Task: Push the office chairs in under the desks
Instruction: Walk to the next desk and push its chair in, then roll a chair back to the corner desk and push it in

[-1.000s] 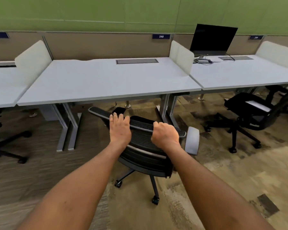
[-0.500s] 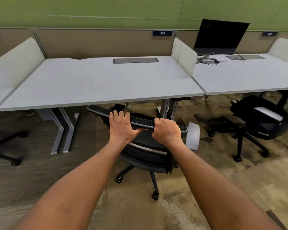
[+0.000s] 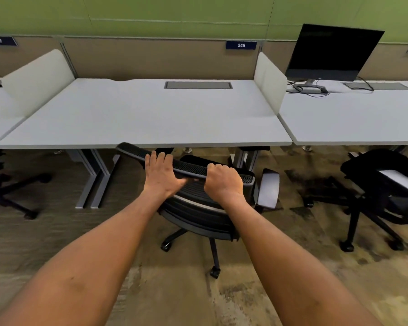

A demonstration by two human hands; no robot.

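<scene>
Chair seat hidden behind backrest — far-right chair cut off.

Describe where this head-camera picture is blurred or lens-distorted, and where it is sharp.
Head view: the right-hand chair and floor at the edges are smeared; the left hand, right hand and chair back are sharp, and sign 248 reads clearly; the wide lens tilts the monitor outward; lighting is even, no glare.
</scene>
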